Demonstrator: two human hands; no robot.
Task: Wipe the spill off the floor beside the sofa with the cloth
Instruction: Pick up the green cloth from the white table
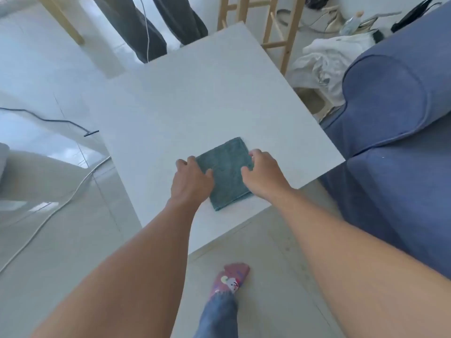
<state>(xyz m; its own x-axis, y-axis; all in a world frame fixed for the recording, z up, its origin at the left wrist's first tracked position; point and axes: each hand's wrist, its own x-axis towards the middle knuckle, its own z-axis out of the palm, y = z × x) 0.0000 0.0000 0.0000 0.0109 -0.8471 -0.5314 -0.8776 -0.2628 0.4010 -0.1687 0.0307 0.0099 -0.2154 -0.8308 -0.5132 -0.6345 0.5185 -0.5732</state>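
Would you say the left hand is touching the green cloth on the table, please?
Touching: the head view shows the left hand with its thumb and fingers resting on the left edge of the folded cloth.

The left hand covers the near-left edge of the cloth, and the right hand hides its right edge, so the grip of either set of fingers underneath cannot be told. The sofa runs off the frame at three o'clock. At twelve o'clock a wooden stool and a standing person's trouser legs are cut by the top edge. Clutter at one o'clock is too small to identify. No spill can be made out on the floor.
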